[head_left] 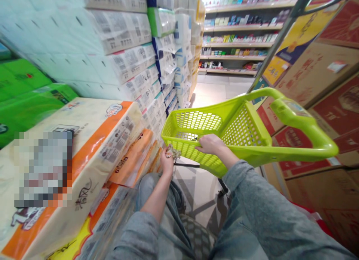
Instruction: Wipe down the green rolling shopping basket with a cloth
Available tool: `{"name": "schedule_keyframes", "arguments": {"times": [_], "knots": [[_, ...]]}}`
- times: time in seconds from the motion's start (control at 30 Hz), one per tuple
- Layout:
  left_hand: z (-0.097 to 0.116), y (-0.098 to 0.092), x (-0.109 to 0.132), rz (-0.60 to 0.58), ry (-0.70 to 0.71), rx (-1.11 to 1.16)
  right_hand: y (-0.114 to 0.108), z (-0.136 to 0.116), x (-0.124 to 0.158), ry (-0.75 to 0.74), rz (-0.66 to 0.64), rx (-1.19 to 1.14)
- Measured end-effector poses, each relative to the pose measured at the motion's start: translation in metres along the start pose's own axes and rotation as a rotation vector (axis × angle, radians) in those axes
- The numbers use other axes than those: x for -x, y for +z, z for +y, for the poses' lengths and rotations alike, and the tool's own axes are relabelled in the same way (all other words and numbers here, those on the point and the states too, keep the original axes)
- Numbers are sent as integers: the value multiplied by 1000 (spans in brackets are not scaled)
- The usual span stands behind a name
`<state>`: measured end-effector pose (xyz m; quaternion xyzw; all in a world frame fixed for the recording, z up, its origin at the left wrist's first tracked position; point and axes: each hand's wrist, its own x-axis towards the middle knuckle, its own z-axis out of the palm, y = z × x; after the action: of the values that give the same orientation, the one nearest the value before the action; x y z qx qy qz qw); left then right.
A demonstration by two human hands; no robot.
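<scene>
A lime-green shopping cart (pixel 244 151) with perforated basket walls stands in front of me, its handle toward the right. My right hand (pixel 211 144) is closed over the near rim of the basket. Close to the basket's left end, my left hand (pixel 167 161) holds a crumpled, brownish-white cloth (pixel 173 152) against the corner of the cart. The inside of the basket shows no goods. A pixelated flat item (pixel 46 170) lies on a cream and orange tissue pack (pixel 109 140) at the left.
Tall stacks of wrapped paper packs (pixel 123 32) rise on the left, with green packs (pixel 30 92) nearer. Red and brown cartons (pixel 331 103) line the right side, beside a slanted metal pole (pixel 276 47). Shelves of small goods (pixel 238 26) stand behind the cart.
</scene>
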<state>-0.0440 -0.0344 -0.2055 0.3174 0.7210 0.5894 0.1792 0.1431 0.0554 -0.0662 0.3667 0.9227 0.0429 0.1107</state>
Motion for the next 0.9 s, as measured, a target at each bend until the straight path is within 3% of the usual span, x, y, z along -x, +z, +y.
{"name": "schedule_keyframes", "arguments": {"times": [0.23, 0.4, 0.67, 0.77, 0.9], "knots": [[1, 6, 11, -116, 169, -89, 2, -1, -2, 8, 16, 12], [0, 12, 11, -264, 284, -448, 3, -1, -4, 16, 27, 6], [18, -9, 4, -370, 424, -1061, 3, -2, -5, -9, 52, -12], [30, -11, -5, -394, 430, -1106, 3, -2, -6, -13, 55, -14], [35, -6, -11, -353, 305, -967, 3, -3, -6, -5, 55, -26]]}}
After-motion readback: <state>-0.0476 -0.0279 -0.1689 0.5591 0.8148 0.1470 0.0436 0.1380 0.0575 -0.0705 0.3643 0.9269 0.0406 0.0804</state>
